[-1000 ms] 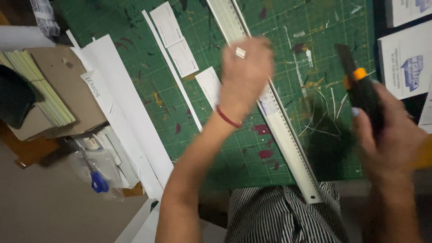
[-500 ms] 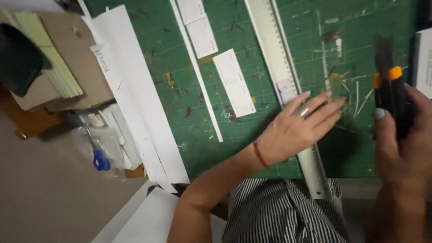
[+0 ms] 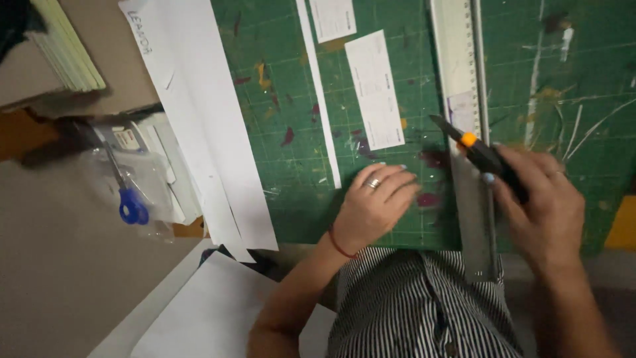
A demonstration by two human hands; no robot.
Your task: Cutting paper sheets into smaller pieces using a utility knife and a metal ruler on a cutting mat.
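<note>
Right hand (image 3: 540,212) grips a black-and-orange knife (image 3: 478,154), blade over the metal ruler (image 3: 464,132) near the cutting mat's (image 3: 278,99) front edge. Left hand (image 3: 372,207) lies flat on mat, holding nothing, just below a paper slip (image 3: 375,89).

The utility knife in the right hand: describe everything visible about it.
The utility knife has a dark body, an orange slider near the front and a narrow blade pointing up and to the left. It looks like plastic with a metal blade. The right hand grips its rear half, hiding the end. It lies tilted over the long metal ruler, its tip above the green cutting mat beside the ruler's left edge; contact there cannot be told.
</note>
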